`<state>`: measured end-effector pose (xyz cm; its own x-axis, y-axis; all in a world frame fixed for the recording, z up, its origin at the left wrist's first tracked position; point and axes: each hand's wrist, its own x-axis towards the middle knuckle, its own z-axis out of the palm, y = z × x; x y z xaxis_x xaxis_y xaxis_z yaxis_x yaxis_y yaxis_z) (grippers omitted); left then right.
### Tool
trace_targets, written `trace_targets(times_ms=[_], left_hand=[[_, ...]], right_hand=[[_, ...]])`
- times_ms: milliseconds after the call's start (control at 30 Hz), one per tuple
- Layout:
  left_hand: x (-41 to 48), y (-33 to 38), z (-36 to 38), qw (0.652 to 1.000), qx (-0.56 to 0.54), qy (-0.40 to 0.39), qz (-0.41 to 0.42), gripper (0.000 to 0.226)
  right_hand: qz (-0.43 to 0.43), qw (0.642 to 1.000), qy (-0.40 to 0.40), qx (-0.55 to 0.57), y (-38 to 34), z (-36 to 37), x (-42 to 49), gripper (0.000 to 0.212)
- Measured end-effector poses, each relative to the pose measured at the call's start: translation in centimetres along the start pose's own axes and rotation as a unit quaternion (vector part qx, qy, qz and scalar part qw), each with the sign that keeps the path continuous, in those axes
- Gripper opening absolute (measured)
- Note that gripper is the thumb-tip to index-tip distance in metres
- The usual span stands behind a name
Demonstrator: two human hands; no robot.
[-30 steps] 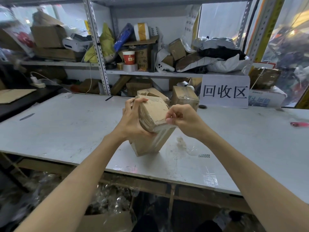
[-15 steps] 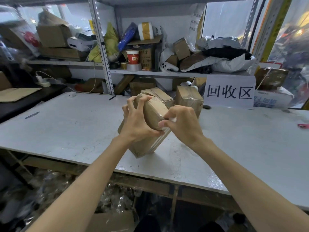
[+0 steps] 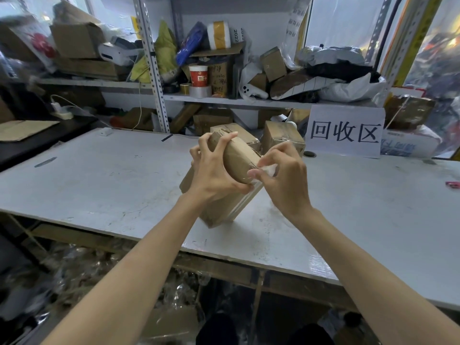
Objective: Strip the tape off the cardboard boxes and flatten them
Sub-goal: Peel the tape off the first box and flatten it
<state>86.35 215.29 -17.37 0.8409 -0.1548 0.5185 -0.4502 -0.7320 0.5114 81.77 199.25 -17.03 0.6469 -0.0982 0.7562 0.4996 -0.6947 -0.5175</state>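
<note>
A person's left hand clamps a taped cardboard box, tilted on one lower corner on the white bench, while the right hand pinches a freed tab of clear tape at the box's upper right edge. A second ago the right-hand grip was a closed fist worrying at that same edge with nothing visibly lifted; half a second ago the fingers were still flat against the cardboard. Now a pale, translucent flap stands out between thumb and forefinger, just right of the left-hand grip. The left grip, fingers spread over the top face and thumb under the near edge, has stayed wrapped on the box, which has rolled slightly leftward under it.

That lifted end suggests the hard part of this seam, finding a start, is over, and a steady pull away from the left grip should peel the strip along the edge. The box is still fully closed and glossy with wrap on its lower side, so flattening looks some way off. Two more taped boxes wait just beyond both grips, in front of a paper sign, untouched.
</note>
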Motion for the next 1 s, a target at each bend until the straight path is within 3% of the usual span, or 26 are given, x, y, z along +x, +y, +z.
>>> trace_targets(times_ms=[100, 200, 233, 333, 400, 533, 600, 767, 900, 1000], left_hand=[[0.4, 0.5, -0.4, 1.0, 0.015, 0.016, 0.01, 0.117], [0.2, 0.9, -0.6, 1.0, 0.018, 0.019, 0.015, 0.132], [-0.1, 1.1, -0.5, 0.999, 0.019, 0.021, 0.016, 0.135], [-0.9, 1.2, 0.2, 0.999, 0.027, 0.024, 0.023, 0.137], [-1.1, 1.1, 0.4, 0.999, 0.038, 0.024, 0.028, 0.138], [-1.1, 0.8, 0.6, 0.998, 0.033, 0.027, 0.035, 0.138], [-1.0, 0.8, 0.7, 0.998, 0.038, 0.022, 0.039, 0.14], [-0.8, 0.6, 0.7, 0.999, 0.027, 0.008, 0.037, 0.141], [-0.8, 0.6, 0.9, 0.999, 0.027, -0.002, 0.047, 0.14], [-0.1, 0.1, 0.1, 1.0, 0.017, 0.008, 0.003, 0.139]], right_hand=[[0.004, 0.999, 0.032, -0.035, -0.5, -0.1, -0.3, 0.034], [0.015, 1.0, 0.027, -0.003, -1.7, -0.4, 0.3, 0.079], [0.021, 1.0, 0.01, -0.004, -1.9, -0.5, 0.8, 0.079], [0.038, 0.996, -0.049, -0.063, -2.1, -0.5, 1.7, 0.027], [0.046, 0.995, -0.056, -0.067, -2.1, -0.3, 1.5, 0.008], [0.035, 0.994, -0.05, -0.085, -1.8, 0.2, 1.1, 0.025], [0.053, 0.993, -0.064, -0.087, -1.6, 0.3, 1.1, 0.021], [-0.028, 0.993, -0.058, -0.099, -1.6, 0.5, 0.1, 0.007], [-0.04, 0.994, -0.103, -0.024, -0.6, -0.1, 0.0, 0.009], [-0.09, 0.988, -0.125, -0.017, -0.1, -0.6, -0.6, 0.017]])
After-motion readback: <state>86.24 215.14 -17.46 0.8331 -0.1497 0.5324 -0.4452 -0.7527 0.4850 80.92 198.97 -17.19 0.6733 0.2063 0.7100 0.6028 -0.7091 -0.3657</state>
